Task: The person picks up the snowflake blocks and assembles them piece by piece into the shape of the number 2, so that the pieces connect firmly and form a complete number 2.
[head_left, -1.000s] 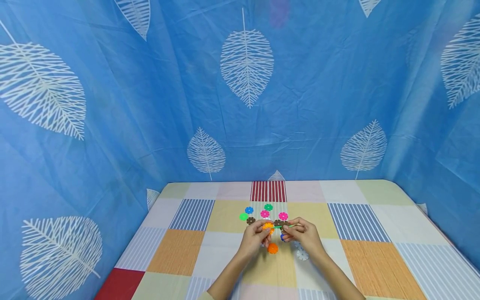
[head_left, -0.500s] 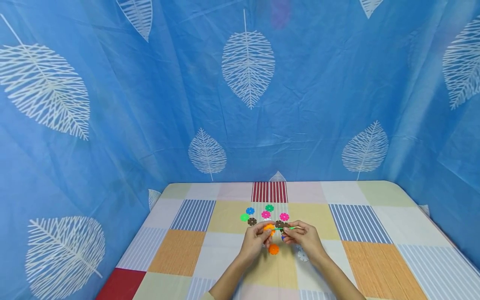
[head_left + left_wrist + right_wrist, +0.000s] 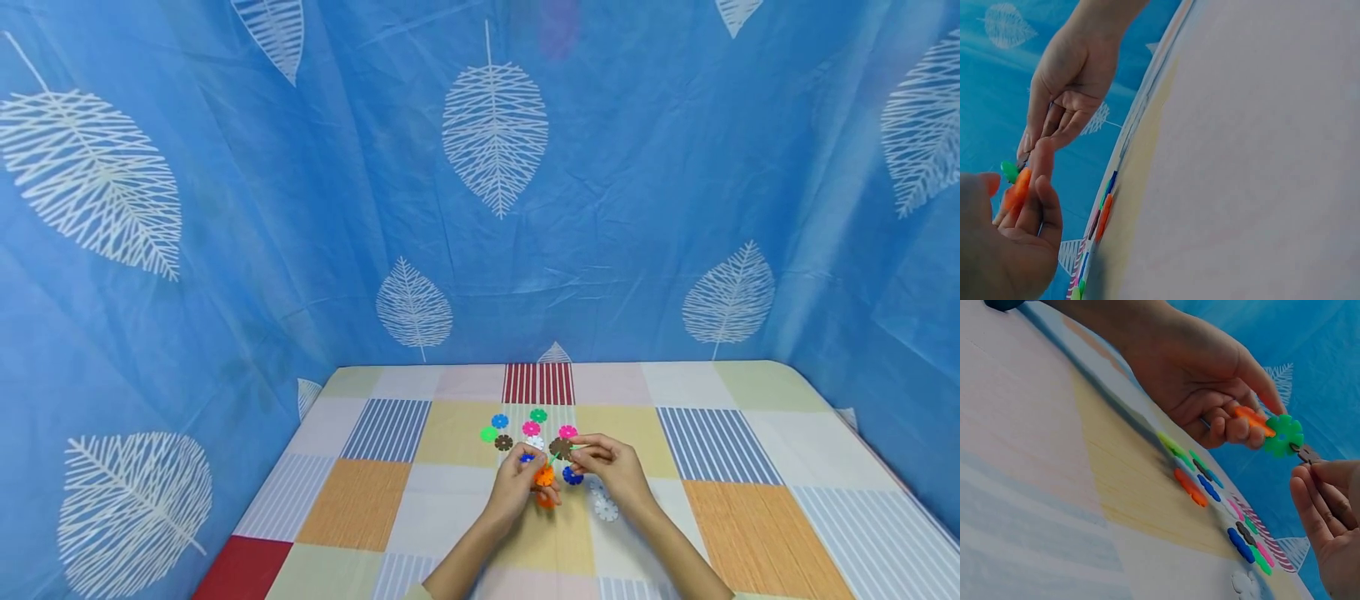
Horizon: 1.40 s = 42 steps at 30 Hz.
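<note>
My left hand (image 3: 516,487) grips an orange notched flower disc (image 3: 1250,419) with a green flower disc (image 3: 1285,434) at its edge. Opposite it, my right hand (image 3: 611,471) pinches a brown flower disc (image 3: 1307,453) between thumb and fingertips. The brown disc meets the green disc's rim; whether the two are slotted together I cannot tell. Both hands are raised above the table, close together. In the left wrist view the orange disc (image 3: 1020,187) lies against the left fingers, and the green disc (image 3: 1009,170) shows beyond it, near the right fingertips.
Several loose flower discs lie under and beyond the hands, among them a pink one (image 3: 531,428), a light green one (image 3: 489,434) and a dark blue one (image 3: 573,476). Clear white discs (image 3: 605,508) lie beside the right wrist. Blue curtains (image 3: 600,208) enclose the patchwork-covered table (image 3: 360,504).
My left hand has turned and dropped slightly, bringing the orange disc lower. The green disc now slants between the hands. White and blue discs behind the hands have come into view.
</note>
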{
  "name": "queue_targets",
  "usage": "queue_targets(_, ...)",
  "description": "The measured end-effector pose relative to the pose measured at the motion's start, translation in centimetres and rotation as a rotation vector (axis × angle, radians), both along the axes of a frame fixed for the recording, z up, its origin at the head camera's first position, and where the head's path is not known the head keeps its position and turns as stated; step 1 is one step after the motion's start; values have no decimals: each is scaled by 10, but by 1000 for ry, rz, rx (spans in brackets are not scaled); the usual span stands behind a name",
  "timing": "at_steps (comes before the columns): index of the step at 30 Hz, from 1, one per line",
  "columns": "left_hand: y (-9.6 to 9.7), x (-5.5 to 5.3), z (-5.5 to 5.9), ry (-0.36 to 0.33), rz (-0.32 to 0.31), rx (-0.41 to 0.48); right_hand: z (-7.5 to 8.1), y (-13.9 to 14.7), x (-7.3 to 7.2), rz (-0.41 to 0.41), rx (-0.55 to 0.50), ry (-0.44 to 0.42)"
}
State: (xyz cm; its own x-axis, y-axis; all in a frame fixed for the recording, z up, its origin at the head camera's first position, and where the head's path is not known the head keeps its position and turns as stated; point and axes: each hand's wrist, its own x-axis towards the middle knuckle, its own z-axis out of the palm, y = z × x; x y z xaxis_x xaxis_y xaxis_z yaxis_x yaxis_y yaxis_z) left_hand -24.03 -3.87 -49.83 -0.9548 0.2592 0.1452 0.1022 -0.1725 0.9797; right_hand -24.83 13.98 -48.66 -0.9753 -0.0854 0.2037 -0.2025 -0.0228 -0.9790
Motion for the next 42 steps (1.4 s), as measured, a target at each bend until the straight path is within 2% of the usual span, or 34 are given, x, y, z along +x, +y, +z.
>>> queue_targets(5,-1,-1,-3,20,-76,-8,0,-1,1,14,63,-4)
queue_targets(9,-3,-2,-5,45,-113,-4,-1,1,0,34,160,3)
queue_targets(12,-3,-2,-6,47,-98,5,-6,6,-3,-19,291,39)
queue_targets(16,-3,-3,-9,22,-66,27,-14,11,-5,-106,530,110)
queue_targets(20,-4,-5,-13,-16,-31,39,-27,12,-5,-102,739,181)
queue_targets(23,-6,-6,-16,-26,-7,45,-34,9,-4,-101,803,225)
queue_targets(26,-7,-7,-18,-29,19,46,-35,7,-4,-114,769,233)
queue_targets(29,-8,-7,-19,-38,48,34,-35,5,-5,-110,663,221)
queue_targets(31,-8,-6,-18,-51,61,21,-33,4,-5,-115,581,244)
queue_targets(32,-9,-5,-15,-52,58,22,-32,3,-5,-119,544,266)
queue_targets(36,-9,-5,-13,-48,48,29,-26,1,-4,-128,420,313)
queue_targets(42,-8,-6,-18,-10,41,30,-26,-2,-3,-67,295,285)
